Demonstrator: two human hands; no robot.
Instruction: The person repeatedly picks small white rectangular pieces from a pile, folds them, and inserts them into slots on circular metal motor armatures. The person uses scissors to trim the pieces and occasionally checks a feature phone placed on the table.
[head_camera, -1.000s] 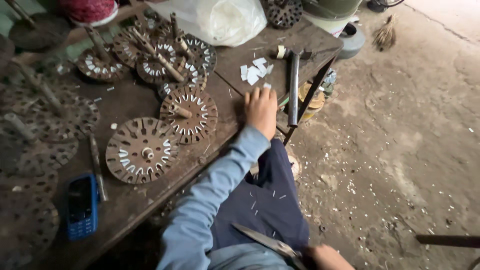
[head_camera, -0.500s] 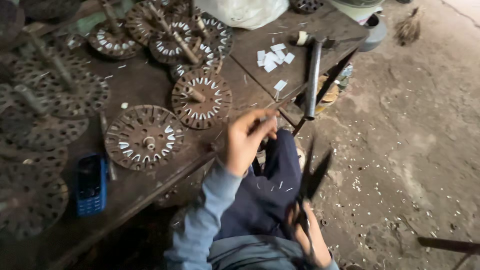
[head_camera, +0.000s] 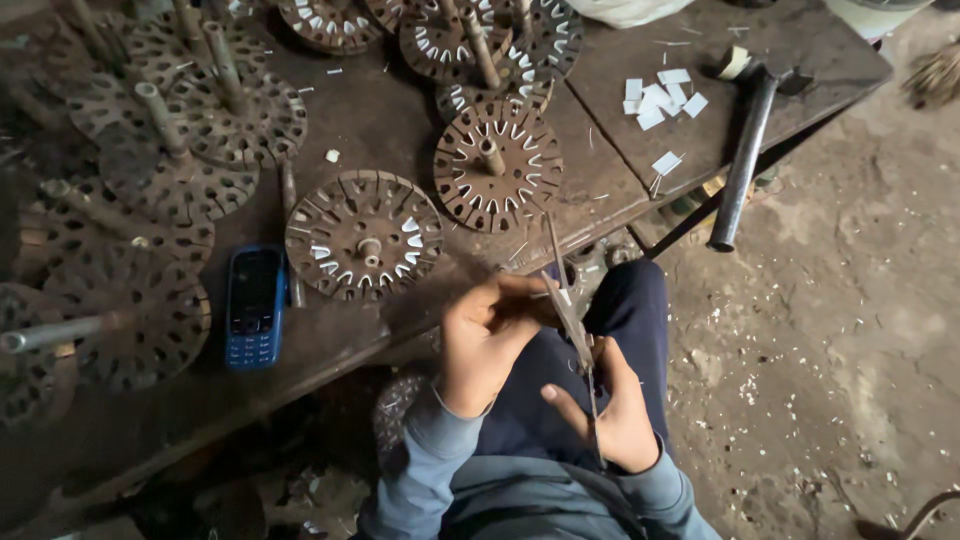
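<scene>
My right hand (head_camera: 612, 412) grips a pair of dark metal scissors (head_camera: 568, 305) over my lap, with the blades pointing up towards the bench edge. My left hand (head_camera: 488, 342) is curled just left of the blades and pinches a small pale paper piece (head_camera: 562, 296) against them. Both hands are in front of the wooden bench (head_camera: 600, 95). Directly beyond them lie two rusty slotted metal discs (head_camera: 364, 236) (head_camera: 498, 166) with short shafts, and white slips fill some of their slots.
A blue push-button phone (head_camera: 255, 306) lies on the bench at the left. Several more slotted discs (head_camera: 160, 180) are piled at the back left. Cut white paper slips (head_camera: 658, 97) and a long metal hammer (head_camera: 742, 160) lie at the right end. The ground (head_camera: 830, 330) is dirt littered with paper scraps.
My left hand came back from the bench's right edge to my lap. My right hand lifted the scissors up to meet it. The view dropped closer to the bench.
</scene>
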